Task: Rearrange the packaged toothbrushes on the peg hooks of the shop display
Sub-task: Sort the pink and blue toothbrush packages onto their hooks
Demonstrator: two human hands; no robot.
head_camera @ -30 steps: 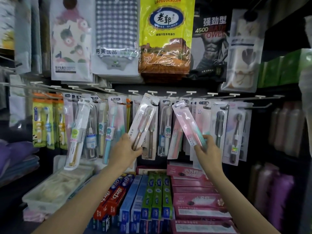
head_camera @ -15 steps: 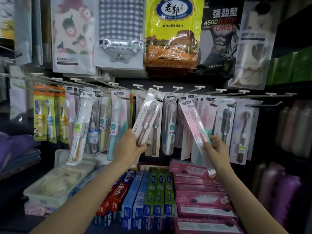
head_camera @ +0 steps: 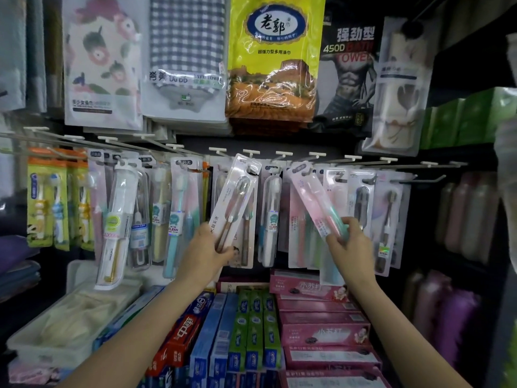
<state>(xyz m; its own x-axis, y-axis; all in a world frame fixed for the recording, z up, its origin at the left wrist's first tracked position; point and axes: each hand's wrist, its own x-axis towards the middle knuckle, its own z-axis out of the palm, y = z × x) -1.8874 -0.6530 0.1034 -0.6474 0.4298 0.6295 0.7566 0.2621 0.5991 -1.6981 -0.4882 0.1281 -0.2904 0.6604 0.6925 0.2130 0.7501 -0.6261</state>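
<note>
While the hook row [head_camera: 279, 155] is crowded with hanging packs, each hand holds one tilted: the left hand [head_camera: 205, 249] grips the bottom of a white pack [head_camera: 235, 203], its top at a hook; the right hand [head_camera: 345, 242] pinches a pink pack [head_camera: 317, 201], leaning left. A missed hang-hole could likely drop either pack onto the toothpaste boxes [head_camera: 251, 331] below, or snag neighbouring packs
</note>
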